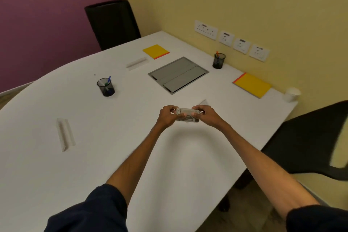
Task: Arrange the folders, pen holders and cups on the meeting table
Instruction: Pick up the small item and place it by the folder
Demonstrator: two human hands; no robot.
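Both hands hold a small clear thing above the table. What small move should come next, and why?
Probably lower the small clear object onto the bare table and let go. Both the left hand and the right hand are closed on it, so neither is free for the paper cup near the yellow folder.

Left arm: stretched forward from a dark sleeve pushed up near the elbow, forearm bare, angling in toward the middle.
Right arm: same reach, dark sleeve at the elbow, forearm slanting in from the right.
Left hand (166,114): fingers curled, grip closed on the left end of a small pale device (186,114).
Right hand (203,113): knuckles up, pinching the right end.
Hands: level, close together, raised above the tabletop.
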